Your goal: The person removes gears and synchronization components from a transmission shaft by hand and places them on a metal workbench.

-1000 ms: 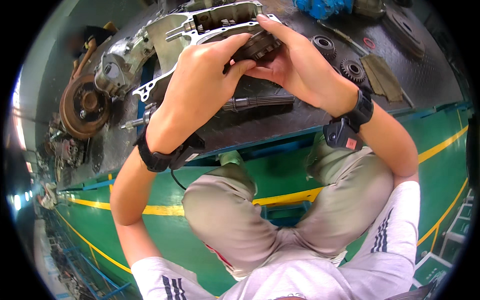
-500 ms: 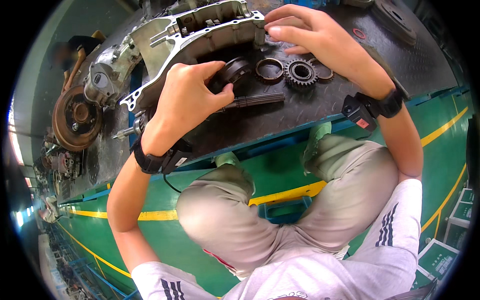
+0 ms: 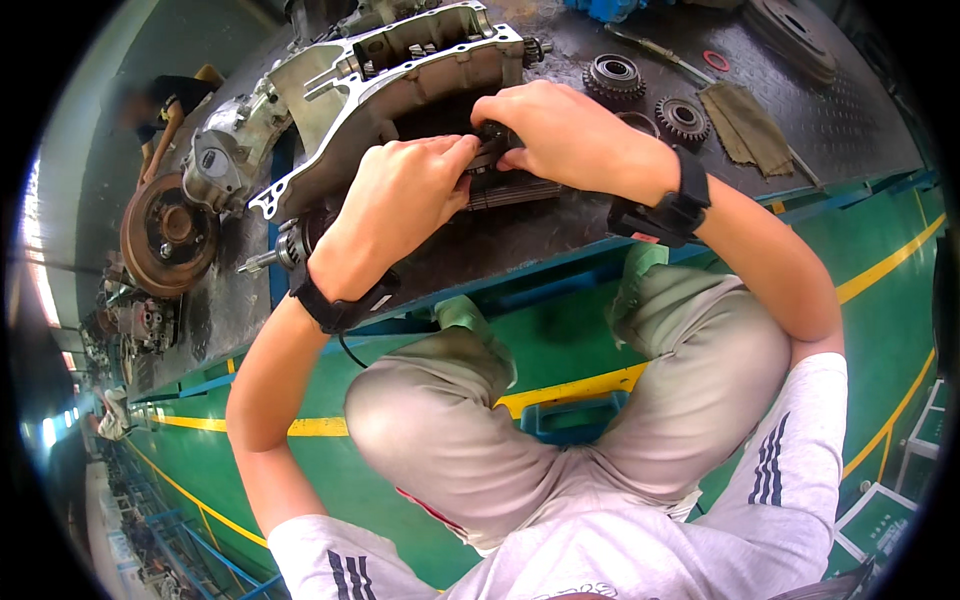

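One bench [image 3: 855, 135], dark-topped. Open housing [image 3: 445, 85] lies on it. Left hand [image 3: 400, 195], right hand [image 3: 570, 135]: fingers curled in, partly closed. Shaft [image 3: 520, 194] lies on bench near its front edge. Two gears [image 3: 683, 119] right of both hands. Dark part [image 3: 488, 153], mostly hidden, held between both hands' fingers; contact with shaft unclear.

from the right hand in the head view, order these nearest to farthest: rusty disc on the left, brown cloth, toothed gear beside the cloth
Starting from the right hand:
1. Toothed gear, lying to its right on the table.
2. Brown cloth, just past the gear, farther right.
3. Rusty disc, far over on the left, beyond the left hand.
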### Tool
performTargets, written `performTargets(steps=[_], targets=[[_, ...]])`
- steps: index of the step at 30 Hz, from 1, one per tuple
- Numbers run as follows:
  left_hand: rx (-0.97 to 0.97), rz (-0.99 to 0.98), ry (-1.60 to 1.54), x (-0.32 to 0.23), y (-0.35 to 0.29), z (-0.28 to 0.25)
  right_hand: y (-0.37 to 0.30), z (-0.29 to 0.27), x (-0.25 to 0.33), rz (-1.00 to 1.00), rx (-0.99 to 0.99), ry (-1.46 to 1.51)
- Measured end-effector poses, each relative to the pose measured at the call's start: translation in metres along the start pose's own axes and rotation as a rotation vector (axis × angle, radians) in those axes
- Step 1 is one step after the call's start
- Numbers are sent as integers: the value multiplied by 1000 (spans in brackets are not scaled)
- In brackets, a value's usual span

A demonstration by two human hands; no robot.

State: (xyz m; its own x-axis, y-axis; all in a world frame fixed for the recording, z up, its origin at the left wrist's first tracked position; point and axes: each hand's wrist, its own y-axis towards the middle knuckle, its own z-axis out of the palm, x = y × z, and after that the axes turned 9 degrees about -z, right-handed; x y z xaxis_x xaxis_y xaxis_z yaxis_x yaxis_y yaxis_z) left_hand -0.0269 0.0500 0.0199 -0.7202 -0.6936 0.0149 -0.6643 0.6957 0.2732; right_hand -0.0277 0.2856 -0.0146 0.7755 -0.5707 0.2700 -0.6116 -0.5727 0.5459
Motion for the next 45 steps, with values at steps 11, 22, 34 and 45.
performTargets(steps=[11,22,34,45], targets=[[-240,-93,15,17,-15,-34,23,10,-7,-61,88,-3],[-523,-114,-240,18,-105,-75,42,33,-16,-13,397,104],[-192,-497,119,95,-184,-74,45,44,71,-121,298,-32],[-21,-740,-447,164,-215,-54,45,66,68,-343,169,-128]])
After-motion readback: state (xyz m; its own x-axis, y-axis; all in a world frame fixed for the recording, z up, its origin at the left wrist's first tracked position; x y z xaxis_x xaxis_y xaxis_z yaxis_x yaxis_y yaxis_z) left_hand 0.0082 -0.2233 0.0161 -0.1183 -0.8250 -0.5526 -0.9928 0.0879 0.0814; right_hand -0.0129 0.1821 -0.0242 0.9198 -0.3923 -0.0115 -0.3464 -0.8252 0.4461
